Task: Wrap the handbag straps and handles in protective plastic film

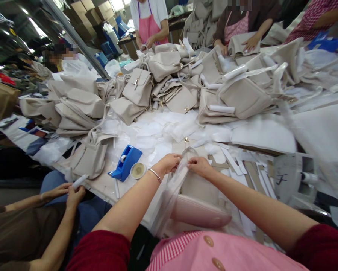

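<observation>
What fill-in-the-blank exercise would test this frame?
1. The tape dispenser lying beside the person's arm is coloured ____.
2. The left hand and right hand pinch one clear plastic cover, drawn over a beige ____.
3. A bracelet circles the person's ____ wrist.
Missing words: blue; handbag; left.

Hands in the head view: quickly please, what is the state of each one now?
Left hand: closed, pinching the clear plastic cover.
Right hand: closed, pinching the same clear plastic cover.
</observation>
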A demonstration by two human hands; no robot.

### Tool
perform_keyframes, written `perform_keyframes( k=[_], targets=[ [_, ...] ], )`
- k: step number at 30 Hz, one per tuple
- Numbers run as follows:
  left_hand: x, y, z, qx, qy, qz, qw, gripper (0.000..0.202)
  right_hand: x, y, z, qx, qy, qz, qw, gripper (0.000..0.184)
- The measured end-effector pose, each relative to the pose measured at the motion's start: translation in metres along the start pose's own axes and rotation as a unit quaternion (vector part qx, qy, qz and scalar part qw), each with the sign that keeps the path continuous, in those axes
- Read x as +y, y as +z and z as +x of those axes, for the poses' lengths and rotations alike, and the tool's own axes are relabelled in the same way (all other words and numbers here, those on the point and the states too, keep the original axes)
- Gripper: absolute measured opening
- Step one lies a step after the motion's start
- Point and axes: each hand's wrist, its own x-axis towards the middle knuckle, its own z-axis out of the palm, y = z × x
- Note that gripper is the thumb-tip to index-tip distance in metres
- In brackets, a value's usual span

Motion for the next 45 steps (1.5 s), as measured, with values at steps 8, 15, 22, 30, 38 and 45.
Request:
perform_keyframes(
  k=[8,15,22,30,38,45],
  targets=[
    [0.001,-0.01,0.003,-0.01,0.144,0.181,0.973,0.031,0.008,-0.007,-0.011,0.081,-0.046,-0.074,0.993,0.008],
    [0.009,-0.013,0.014,0.001,0.23,0.332,0.915,0.014,0.012,-0.026,0.004,0.045,-0.049,-0.105,0.992,0.008],
    [0.013,-0.008,0.023,-0.045,0.247,0.407,0.878,0.011,0.011,-0.042,0.018,-0.01,-0.025,-0.128,0.991,0.008],
    [0.018,-0.011,0.039,-0.02,0.231,0.412,0.881,0.014,0.015,-0.038,0.035,-0.014,0.028,-0.151,0.988,0.01],
    [0.013,-0.001,0.043,-0.027,0.2,0.437,0.876,0.012,0.014,-0.028,0.034,0.002,0.029,-0.186,0.982,0.016],
    [0.017,0.018,0.054,0.025,0.131,0.447,0.885,0.018,0.021,-0.025,0.044,-0.001,0.037,-0.185,0.982,0.018]
  ],
)
